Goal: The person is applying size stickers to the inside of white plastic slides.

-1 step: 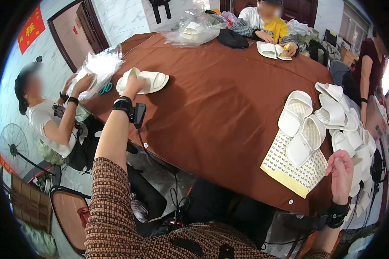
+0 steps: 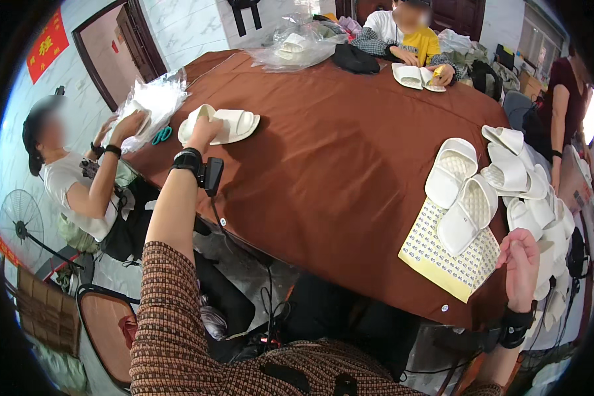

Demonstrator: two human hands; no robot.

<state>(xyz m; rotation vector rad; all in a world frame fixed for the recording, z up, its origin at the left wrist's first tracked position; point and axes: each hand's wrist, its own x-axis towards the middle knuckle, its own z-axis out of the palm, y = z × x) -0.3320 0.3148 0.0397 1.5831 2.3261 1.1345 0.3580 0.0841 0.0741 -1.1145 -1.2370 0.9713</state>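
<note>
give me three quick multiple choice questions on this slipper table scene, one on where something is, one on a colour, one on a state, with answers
1. Where does the yellowish sheet of small printed stickers lie?
A. at the table edge near the right hand
B. under the left hand
C. on the floor by the fan

2. What colour is the cloth over the big round table?
A. green
B. reddish brown
C. white

3. What is the left hand doing?
A. hanging free beside the chair
B. holding scissors
C. resting on a pair of white foam slippers

Answers:
1. A, the sheet lies under two loose white slippers, just beside the raised right hand.
2. B, the reddish brown cloth covers the whole tabletop.
3. C, the hand lies on the white foam slippers at the table's far left; the teal-handled scissors lie apart beside them.
</note>
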